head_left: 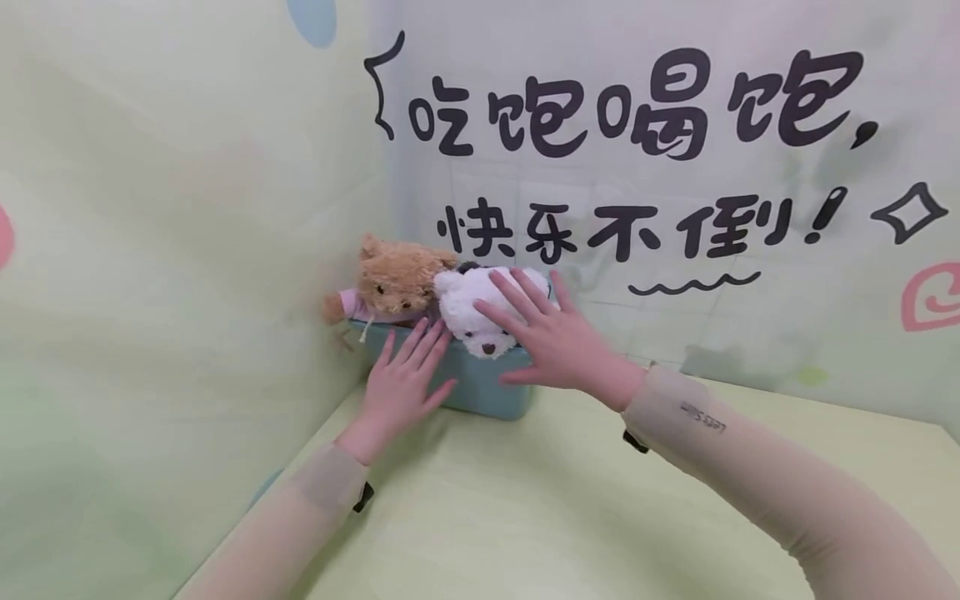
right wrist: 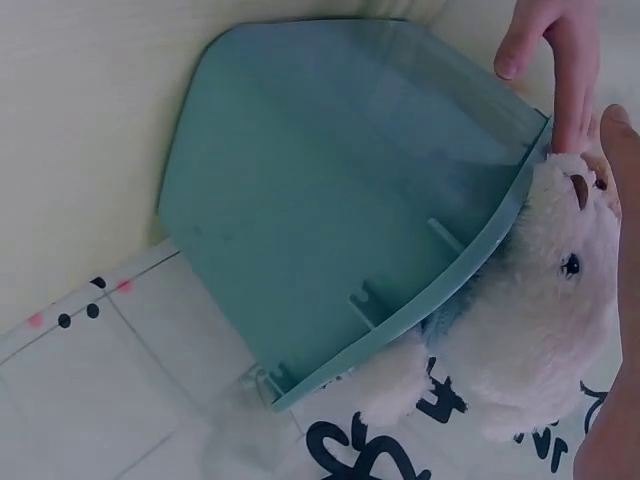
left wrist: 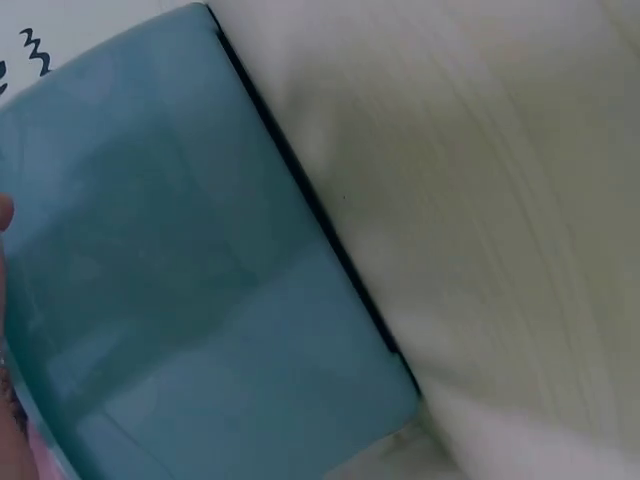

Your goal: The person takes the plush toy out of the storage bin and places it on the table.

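A blue-green plastic bin stands in the corner with two plush bears in it. The brown bear, dressed in pink, leans out on the left. Beside it the white bear pokes its head over the front rim. My left hand lies at the front rim, fingers extended, fingertips by the brown bear. With fingers spread, my right hand is over the white bear's head and covers part of it. Neither hand is curled round anything.
The pale yellow-green tabletop carries the bin. A light curtain-like wall rises close along the left. Behind the bin is a white backdrop with large black lettering.
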A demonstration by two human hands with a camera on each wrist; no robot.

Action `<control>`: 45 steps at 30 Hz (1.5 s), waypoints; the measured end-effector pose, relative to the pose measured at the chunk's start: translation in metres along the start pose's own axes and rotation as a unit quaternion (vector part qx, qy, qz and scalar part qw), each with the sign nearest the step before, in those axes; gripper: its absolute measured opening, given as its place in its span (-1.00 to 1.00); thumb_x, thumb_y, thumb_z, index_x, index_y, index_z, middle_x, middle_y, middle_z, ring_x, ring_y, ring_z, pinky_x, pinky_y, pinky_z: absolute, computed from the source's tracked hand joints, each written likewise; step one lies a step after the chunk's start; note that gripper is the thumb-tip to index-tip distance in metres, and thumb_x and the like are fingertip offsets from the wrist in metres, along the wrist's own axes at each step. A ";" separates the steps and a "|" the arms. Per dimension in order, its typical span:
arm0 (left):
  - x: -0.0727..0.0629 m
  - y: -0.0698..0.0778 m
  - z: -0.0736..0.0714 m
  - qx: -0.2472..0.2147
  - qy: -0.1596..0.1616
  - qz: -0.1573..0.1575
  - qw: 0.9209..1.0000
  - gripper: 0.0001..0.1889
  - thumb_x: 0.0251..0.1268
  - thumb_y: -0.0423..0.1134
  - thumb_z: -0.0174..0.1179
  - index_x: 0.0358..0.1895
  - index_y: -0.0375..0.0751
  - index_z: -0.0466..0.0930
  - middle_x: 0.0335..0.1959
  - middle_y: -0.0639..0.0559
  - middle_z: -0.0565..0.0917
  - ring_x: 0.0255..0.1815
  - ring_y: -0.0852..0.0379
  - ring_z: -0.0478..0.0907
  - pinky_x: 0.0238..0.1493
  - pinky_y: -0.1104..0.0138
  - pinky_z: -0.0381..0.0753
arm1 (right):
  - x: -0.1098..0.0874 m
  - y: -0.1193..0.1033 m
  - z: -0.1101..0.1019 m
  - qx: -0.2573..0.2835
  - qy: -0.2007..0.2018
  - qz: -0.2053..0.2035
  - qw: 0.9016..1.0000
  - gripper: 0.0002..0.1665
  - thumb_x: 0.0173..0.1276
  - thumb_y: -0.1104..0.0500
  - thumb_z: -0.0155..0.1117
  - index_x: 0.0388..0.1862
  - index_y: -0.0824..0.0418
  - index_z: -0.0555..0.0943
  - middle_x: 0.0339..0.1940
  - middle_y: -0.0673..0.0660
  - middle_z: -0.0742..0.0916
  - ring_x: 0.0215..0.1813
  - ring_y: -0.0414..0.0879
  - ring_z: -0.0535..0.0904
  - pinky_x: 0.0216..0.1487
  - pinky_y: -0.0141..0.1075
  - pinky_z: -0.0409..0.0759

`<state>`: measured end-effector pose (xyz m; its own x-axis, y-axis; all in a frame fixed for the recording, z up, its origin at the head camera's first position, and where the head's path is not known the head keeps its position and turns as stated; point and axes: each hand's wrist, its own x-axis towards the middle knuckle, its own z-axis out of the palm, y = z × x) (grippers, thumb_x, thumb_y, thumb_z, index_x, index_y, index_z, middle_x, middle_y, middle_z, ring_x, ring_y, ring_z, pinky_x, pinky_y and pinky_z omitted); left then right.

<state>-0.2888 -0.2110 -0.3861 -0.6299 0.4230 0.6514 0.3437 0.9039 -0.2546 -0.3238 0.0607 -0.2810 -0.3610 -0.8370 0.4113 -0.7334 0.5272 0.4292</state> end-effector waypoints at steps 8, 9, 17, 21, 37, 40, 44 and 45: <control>0.012 -0.002 0.015 -0.061 0.082 -0.025 0.994 -0.36 0.27 0.21 0.03 0.26 -0.17 0.44 0.24 -0.15 0.49 0.36 -0.14 0.29 0.39 -0.16 -0.04 | 0.030 -0.001 0.005 0.058 -0.040 0.032 0.997 0.36 -0.08 -0.53 0.32 0.60 -0.08 -0.06 0.59 0.21 -0.04 0.57 0.16 -0.21 0.40 0.24 -0.17; 0.014 -0.001 0.016 -0.075 0.091 -0.028 0.993 -0.39 0.31 0.21 0.01 0.22 -0.18 0.46 0.20 -0.16 0.51 0.32 -0.15 0.33 0.39 -0.16 -0.03 | 0.032 0.000 0.006 0.061 -0.044 0.038 0.996 0.36 -0.08 -0.53 0.32 0.59 -0.10 -0.06 0.59 0.21 -0.02 0.57 0.17 -0.18 0.40 0.25 -0.13; 0.023 0.005 0.029 -0.135 0.160 -0.051 0.976 -0.45 0.46 0.20 -0.14 0.01 -0.20 0.61 -0.04 -0.15 0.62 0.06 -0.16 0.47 0.30 -0.16 0.11 | 0.036 0.005 0.017 0.067 -0.036 0.082 0.994 0.31 -0.13 -0.53 0.36 0.56 -0.18 0.05 0.52 0.26 0.12 0.47 0.27 0.07 0.29 0.29 0.10; 0.027 0.010 0.036 -0.163 0.186 -0.062 0.967 -0.53 0.43 0.14 -0.03 -0.05 -0.19 0.64 -0.08 -0.13 0.64 0.04 -0.17 0.48 0.30 -0.15 0.11 | 0.032 0.007 0.021 0.057 -0.035 0.118 0.991 0.30 -0.16 -0.57 0.33 0.55 -0.23 0.05 0.50 0.29 0.15 0.45 0.29 0.11 0.26 0.39 0.05; 0.031 0.014 0.038 -0.204 0.227 -0.095 0.947 -0.59 0.40 0.08 0.05 -0.14 -0.20 0.66 -0.14 -0.16 0.64 -0.01 -0.20 0.48 0.28 -0.17 0.08 | 0.045 0.019 0.025 0.026 -0.024 0.097 0.995 0.17 -0.03 -0.42 0.31 0.54 -0.17 0.09 0.38 0.34 0.31 0.25 0.25 0.34 0.12 0.16 0.31; 0.030 0.016 0.037 -0.203 0.226 -0.097 0.948 -0.60 0.40 0.08 0.05 -0.13 -0.18 0.66 -0.15 -0.14 0.63 -0.01 -0.19 0.48 0.29 -0.17 0.07 | 0.046 0.021 0.026 0.043 -0.031 0.124 0.991 0.17 -0.02 -0.43 0.30 0.55 -0.18 0.07 0.41 0.32 0.28 0.29 0.24 0.30 0.14 0.20 0.28; 0.027 0.015 0.037 -0.203 0.215 -0.102 0.950 -0.59 0.41 0.10 0.02 -0.10 -0.16 0.66 -0.15 -0.12 0.63 0.00 -0.18 0.47 0.30 -0.15 0.06 | 0.047 0.022 0.028 0.057 -0.035 0.157 0.985 0.20 0.00 -0.45 0.31 0.56 -0.17 0.04 0.43 0.30 0.26 0.35 0.23 0.24 0.18 0.28 0.22; 0.027 0.014 0.037 -0.202 0.213 -0.104 0.950 -0.59 0.41 0.10 0.02 -0.09 -0.16 0.66 -0.15 -0.12 0.62 0.00 -0.18 0.47 0.31 -0.15 0.05 | 0.047 0.022 0.028 0.059 -0.034 0.162 0.984 0.21 0.00 -0.44 0.33 0.56 -0.17 0.03 0.43 0.30 0.26 0.36 0.23 0.23 0.19 0.30 0.20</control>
<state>-0.3264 -0.1844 -0.3983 -0.4048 0.0966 0.9093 0.5365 0.8303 0.1506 -0.3728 0.0286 -0.2747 -0.6223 -0.6370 0.4549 -0.6329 0.7514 0.1865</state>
